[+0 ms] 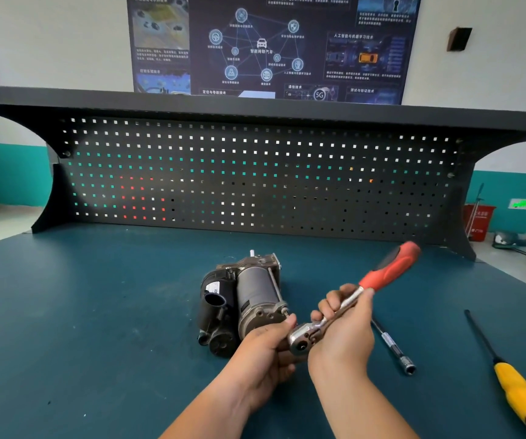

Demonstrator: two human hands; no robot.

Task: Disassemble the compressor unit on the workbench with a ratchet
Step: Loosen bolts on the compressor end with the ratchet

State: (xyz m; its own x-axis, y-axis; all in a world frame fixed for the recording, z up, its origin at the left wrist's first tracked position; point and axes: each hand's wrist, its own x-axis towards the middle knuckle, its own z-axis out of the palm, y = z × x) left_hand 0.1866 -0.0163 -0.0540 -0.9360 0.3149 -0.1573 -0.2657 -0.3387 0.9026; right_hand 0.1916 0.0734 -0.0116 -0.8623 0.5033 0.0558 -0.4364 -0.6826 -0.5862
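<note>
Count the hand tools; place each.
3: ratchet gripped by left hand and right hand; extension bar on the bench just right of them; yellow screwdriver farther right. More may lie out of frame.

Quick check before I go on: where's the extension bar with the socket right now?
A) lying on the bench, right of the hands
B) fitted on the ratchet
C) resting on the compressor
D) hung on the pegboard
A: the extension bar lies flat on the workbench, between the yellow-handled screwdriver and the right hand, which grips the ratchet.
</note>
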